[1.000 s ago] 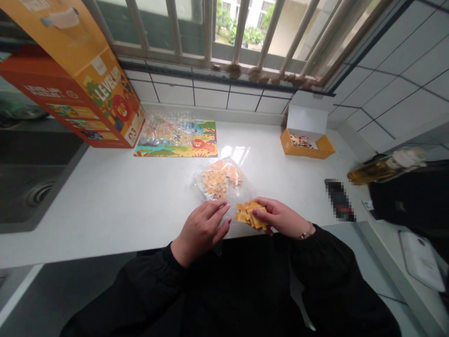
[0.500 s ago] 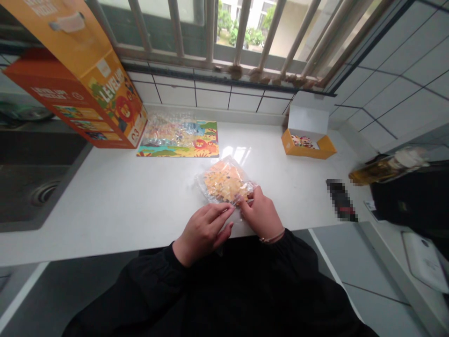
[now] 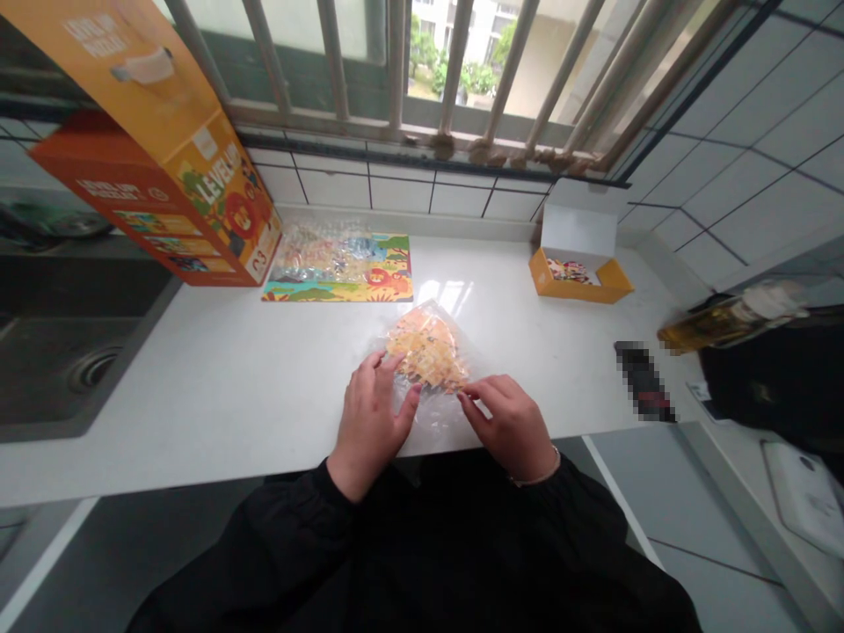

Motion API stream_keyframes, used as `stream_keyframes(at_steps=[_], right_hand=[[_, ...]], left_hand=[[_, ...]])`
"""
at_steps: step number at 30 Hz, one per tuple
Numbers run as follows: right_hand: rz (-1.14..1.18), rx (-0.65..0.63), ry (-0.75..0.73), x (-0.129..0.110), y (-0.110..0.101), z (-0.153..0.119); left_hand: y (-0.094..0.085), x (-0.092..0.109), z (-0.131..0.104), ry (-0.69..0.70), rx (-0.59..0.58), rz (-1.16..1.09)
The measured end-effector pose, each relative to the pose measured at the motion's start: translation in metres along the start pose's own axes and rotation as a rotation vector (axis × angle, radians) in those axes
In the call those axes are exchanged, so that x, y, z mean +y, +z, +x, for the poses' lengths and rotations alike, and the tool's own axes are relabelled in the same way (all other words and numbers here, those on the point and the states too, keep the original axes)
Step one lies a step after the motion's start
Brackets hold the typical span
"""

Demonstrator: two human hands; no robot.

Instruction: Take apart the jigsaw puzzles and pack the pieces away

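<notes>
In the head view, a clear bag (image 3: 435, 415) lies on the white surface (image 3: 251, 387) directly in front of the person, with yellow-orange pieces (image 3: 427, 352) gathered in its far part and slack plastic toward the near edge. The left hand (image 3: 371, 420) rests against the bag's left side, its fingers spread and loose rather than gripping, the thumb beside the lowest pieces. The right hand (image 3: 511, 424) is at the bag's lower right, thumb and forefinger drawn close together at the plastic; whether they pinch it, or a piece, I cannot tell. For steady handling, the left palm would do best kept flat and light, anchoring the bag without bending the pieces, while the right fingertips work only the slack plastic. The bag's mouth is hard to make out, so keeping the pieces toward the far end seems wise, since a tug toward the body could spill them over the near edge. Well beyond the hands, a printed board (image 3: 396, 283) carries another clear packet (image 3: 320, 251) beside a tall orange box (image 3: 228, 189); a small yellow box (image 3: 552, 283) sits open at the right.
</notes>
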State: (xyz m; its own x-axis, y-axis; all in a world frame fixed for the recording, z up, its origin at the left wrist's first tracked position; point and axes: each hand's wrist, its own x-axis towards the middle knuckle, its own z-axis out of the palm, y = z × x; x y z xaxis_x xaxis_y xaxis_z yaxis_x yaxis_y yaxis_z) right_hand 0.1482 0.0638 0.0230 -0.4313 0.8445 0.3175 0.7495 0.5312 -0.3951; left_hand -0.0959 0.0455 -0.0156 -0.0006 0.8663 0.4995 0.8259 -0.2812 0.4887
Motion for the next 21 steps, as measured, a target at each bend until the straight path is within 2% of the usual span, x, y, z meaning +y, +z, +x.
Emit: stream_keyframes(at_steps=[3,6,13,21], right_hand=[[0.048,-0.096,-0.170,-0.006,0.007,0.002],[-0.070,-0.131,-0.219,-0.008,0.019,0.009],[-0.232,-0.111,-0.130,0.004,0.046,0.021],[-0.213,-0.051,-0.118,0.009,0.058,0.020]], left_hand=[[0.002,0.001,0.001,0.026,-0.020,0.019],[0.002,0.002,0.002,0.056,-0.044,0.030],[0.000,0.010,0.002,0.071,-0.265,0.176],[0.001,0.011,0.003,0.060,-0.277,0.179]])
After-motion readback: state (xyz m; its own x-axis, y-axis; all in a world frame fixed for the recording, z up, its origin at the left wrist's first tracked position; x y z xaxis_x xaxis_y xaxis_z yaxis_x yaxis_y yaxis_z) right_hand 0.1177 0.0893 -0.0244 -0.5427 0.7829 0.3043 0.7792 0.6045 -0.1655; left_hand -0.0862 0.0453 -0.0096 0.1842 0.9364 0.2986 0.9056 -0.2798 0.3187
